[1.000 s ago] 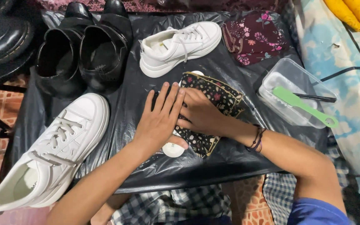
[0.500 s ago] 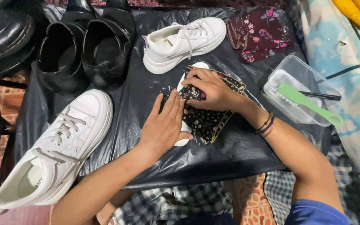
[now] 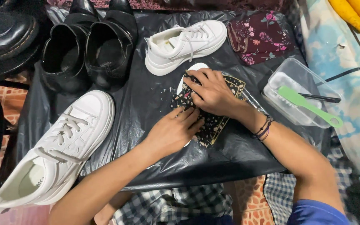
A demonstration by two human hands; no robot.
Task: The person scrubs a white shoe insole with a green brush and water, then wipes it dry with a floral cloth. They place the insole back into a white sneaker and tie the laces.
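A black cloth with small flowers lies over a white flat insole on a black plastic sheet. My right hand presses the cloth down at the insole's far end, fingers curled on the fabric. My left hand lies flat on the cloth's near edge, fingers spread a little. Only the insole's far tip and a sliver by my left hand show.
A white sneaker lies just beyond the cloth, its mate at the near left. A pair of black shoes stands at the back left. A dark red flowered cloth and a clear tub with a green brush lie on the right.
My right hand has slid forward along the cloth toward the insole's far tip. My left hand has followed and stays pressed on the near part.
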